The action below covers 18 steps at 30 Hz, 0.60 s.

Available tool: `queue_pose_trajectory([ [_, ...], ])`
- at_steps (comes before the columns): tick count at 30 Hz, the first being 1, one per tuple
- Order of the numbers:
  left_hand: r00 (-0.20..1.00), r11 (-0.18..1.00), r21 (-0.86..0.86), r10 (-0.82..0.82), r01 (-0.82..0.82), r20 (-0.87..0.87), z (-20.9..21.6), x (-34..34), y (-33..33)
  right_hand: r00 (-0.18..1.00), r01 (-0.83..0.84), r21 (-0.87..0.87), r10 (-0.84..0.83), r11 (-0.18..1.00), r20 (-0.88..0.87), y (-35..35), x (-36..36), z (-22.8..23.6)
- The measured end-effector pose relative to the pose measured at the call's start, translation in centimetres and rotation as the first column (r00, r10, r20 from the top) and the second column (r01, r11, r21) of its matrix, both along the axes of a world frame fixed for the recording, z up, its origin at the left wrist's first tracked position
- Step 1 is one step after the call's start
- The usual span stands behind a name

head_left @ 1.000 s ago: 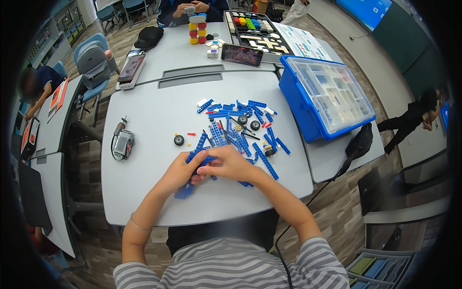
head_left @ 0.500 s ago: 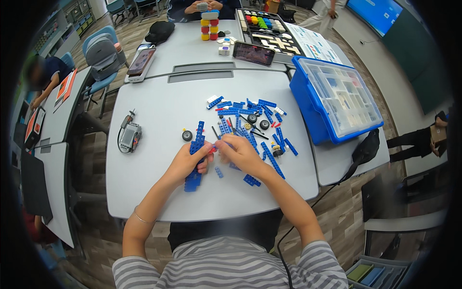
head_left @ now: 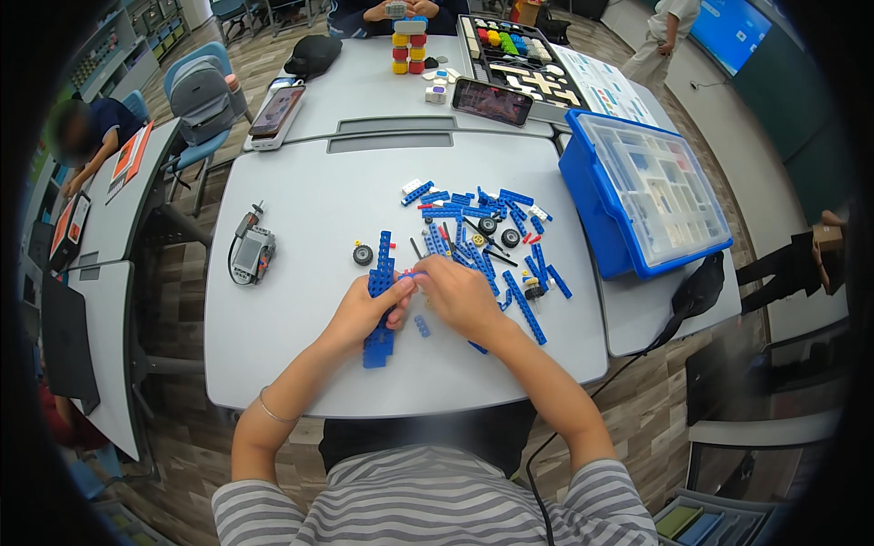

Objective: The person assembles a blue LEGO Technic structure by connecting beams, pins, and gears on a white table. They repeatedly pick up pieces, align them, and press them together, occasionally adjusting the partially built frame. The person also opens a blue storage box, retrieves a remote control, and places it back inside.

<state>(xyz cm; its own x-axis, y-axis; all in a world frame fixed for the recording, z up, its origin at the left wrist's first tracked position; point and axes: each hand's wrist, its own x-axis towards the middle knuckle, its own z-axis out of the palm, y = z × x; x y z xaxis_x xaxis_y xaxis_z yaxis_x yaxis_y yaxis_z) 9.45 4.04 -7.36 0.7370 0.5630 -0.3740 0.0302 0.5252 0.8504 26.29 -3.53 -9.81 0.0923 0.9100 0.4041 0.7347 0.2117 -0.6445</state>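
Note:
My left hand (head_left: 362, 308) is closed around a long assembly of blue building bricks (head_left: 381, 257), which stands nearly lengthwise to me. Its fingers and thumb hide the assembly's middle. Just to the right, my right hand (head_left: 460, 296) is closed in a pinch, its fingertips meeting the left thumb. Between the fingertips shows a small red building piece (head_left: 409, 273), with a bit of blue beside it; its exact form is mostly covered. Below the hands lies a short light-blue brick (head_left: 421, 327). Beyond my right hand spreads a pile of loose blue beams (head_left: 466, 212).
Black wheels (head_left: 363, 255) and thin black axles lie among the parts. A grey motor with a cable (head_left: 252, 255) rests at the left. A blue bin with a clear lid (head_left: 628, 200) stands at the right. Phones, a brick tower (head_left: 409, 53) and a parts tray (head_left: 514, 64) sit farther back.
The blue assembly has turned slightly more upright in my left hand. My right fingertips have shifted a little at the red piece. The whole view has moved slightly.

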Motion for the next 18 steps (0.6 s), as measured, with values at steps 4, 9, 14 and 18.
queue_pose_trajectory([
  [4, 0.996, 0.983, -0.178, 0.063, -0.051, 0.062, 0.0, 0.3, -0.1, 0.993, 0.054, 0.141, -0.067, 0.989, 0.093, 0.3, 0.0, -0.5],
  [9, 0.984, 0.967, -0.241, 0.114, -0.078, 0.136, -0.1, 0.3, -0.3, 0.957, 0.112, 0.273, -0.178, 0.955, 0.23, 0.5, -0.7, -0.7],
  [14, 0.981, 0.966, -0.233, 0.144, -0.112, 0.127, 0.1, 0.1, -0.5, 0.93, 0.143, 0.343, -0.245, 0.928, 0.273, 0.6, -1.3, -0.5],
  [18, 0.982, 0.959, -0.261, 0.147, -0.113, 0.118, 0.2, 0.0, -0.4, 0.942, 0.194, 0.317, -0.266, 0.928, 0.204, 0.6, -1.6, -0.2],
])
